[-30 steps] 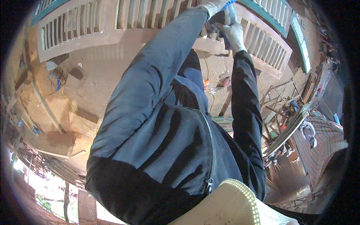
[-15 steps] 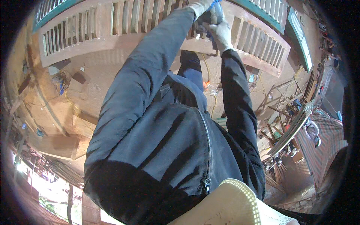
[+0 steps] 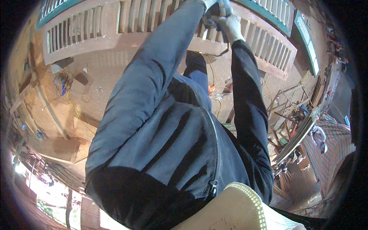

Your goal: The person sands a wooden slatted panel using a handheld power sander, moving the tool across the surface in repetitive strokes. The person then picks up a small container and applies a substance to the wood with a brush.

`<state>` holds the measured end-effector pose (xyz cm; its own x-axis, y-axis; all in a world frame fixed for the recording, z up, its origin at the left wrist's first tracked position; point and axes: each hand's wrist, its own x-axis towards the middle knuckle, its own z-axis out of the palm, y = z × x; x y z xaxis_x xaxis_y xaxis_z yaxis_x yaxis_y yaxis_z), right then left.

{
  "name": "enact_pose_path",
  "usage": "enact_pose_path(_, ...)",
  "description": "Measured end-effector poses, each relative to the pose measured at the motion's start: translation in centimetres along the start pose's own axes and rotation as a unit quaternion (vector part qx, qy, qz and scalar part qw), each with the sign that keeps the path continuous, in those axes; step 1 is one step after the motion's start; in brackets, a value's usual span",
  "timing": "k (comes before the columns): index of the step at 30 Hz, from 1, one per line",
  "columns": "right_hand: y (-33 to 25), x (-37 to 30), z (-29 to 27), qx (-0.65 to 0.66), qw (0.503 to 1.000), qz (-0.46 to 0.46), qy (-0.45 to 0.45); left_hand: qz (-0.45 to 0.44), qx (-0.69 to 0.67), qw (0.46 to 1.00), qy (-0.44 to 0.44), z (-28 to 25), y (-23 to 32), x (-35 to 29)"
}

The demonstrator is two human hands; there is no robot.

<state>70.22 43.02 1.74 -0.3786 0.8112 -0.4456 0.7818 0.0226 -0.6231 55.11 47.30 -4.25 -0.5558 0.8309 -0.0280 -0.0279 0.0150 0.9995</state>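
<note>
Both arms reach up to the top edge of the view, over a slatted wooden shutter panel [image 3: 126, 40] with bare, pinkish-brown wood. My right hand [image 3: 231, 27], in a pale glove, is closed around a dark and blue power tool [image 3: 224, 8], whose exact kind I cannot make out. A dark cord [image 3: 229, 49] hangs from its rear, below the hand. At the picture's edge my left hand [image 3: 209, 3], gloved too, is on the front of the same tool; its fingers are partly cut off. The tool is over the panel's slats, right of its middle.
Green-framed slatted shutters [image 3: 264, 11] lie beyond the panel, with another green one [image 3: 306, 42] at the right. A yellow cord [image 3: 212, 71] runs over the floor near my leg. Wooden frames [image 3: 293, 99] and stacked boards [image 3: 297, 138] stand at right; a plywood piece [image 3: 59, 149] lies at left.
Both hands and the power tool have shifted slightly right along the panel. The cord behind the tool now swings out below my right hand.
</note>
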Motion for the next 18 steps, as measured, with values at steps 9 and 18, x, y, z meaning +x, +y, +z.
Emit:
enact_pose_path(9,3.5,-14.3,4.4,-0.001,0.999,-0.005,-0.049,-0.128,-0.016,0.991,-0.029,-7.6,3.1,-21.9)
enact_pose_path(18,3.1,-9.1,-0.6,-0.052,0.993,-0.031,-0.103,-0.078,0.100,0.991,-0.043,-5.1,4.1,-16.3)
